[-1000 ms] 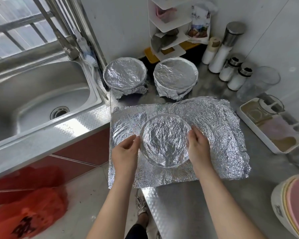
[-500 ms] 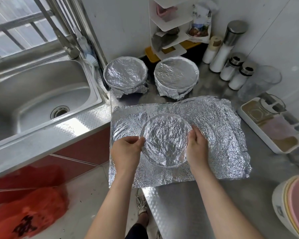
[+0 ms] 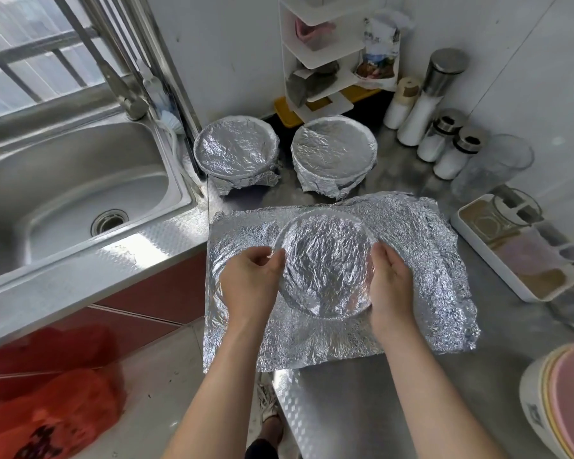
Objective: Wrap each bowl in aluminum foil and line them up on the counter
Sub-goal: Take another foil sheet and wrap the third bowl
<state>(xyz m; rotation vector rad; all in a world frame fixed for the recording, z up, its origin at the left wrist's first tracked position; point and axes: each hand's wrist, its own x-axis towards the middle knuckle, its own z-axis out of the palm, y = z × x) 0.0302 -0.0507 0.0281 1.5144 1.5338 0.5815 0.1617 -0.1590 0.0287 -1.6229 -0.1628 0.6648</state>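
clear bowl [image 3: 327,270] upright on crinkled foil sheet [image 3: 421,246] | left wrapped bowl [image 3: 237,150], right wrapped bowl [image 3: 333,152] behind, adjacent

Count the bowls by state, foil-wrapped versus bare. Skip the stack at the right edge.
Foil-wrapped: 2 (left wrapped bowl, right wrapped bowl)
Bare: 1 (clear bowl on the foil sheet)
Total: 3

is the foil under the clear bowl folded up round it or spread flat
Spread flat: the foil sheet lies open on the counter, its edges out past the clear bowl, none folded over it.
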